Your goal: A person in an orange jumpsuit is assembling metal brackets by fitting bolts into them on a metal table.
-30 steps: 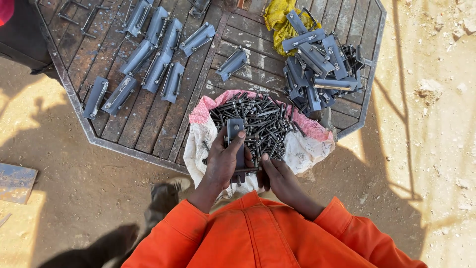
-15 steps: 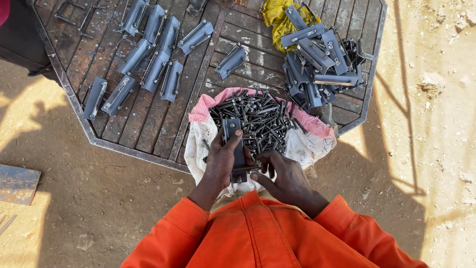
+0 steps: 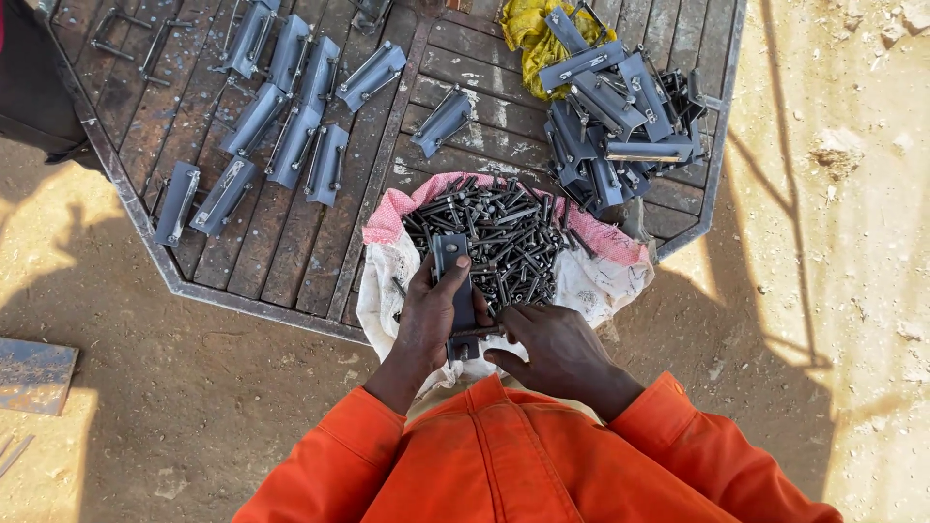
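Observation:
My left hand (image 3: 424, 320) grips a grey steel bracket (image 3: 453, 281) upright over the near edge of a white sack (image 3: 591, 286) with a pink rim. The sack is full of dark bolts (image 3: 504, 237). My right hand (image 3: 547, 344) pinches a bolt (image 3: 477, 332) that lies across the bracket's lower end. Both arms wear orange sleeves.
The sack leans on an octagonal steel-framed platform of wooden slats (image 3: 291, 281). Several grey brackets (image 3: 281, 126) lie spread on its left half, one bracket (image 3: 442, 121) alone in the middle, a heap of brackets (image 3: 620, 126) on a yellow cloth (image 3: 531, 34) at right. A metal plate (image 3: 34, 373) lies on the dirt.
My right hand has come out from under the bracket to its right side and now holds a bolt against the lower end. The left hand keeps the bracket in place.

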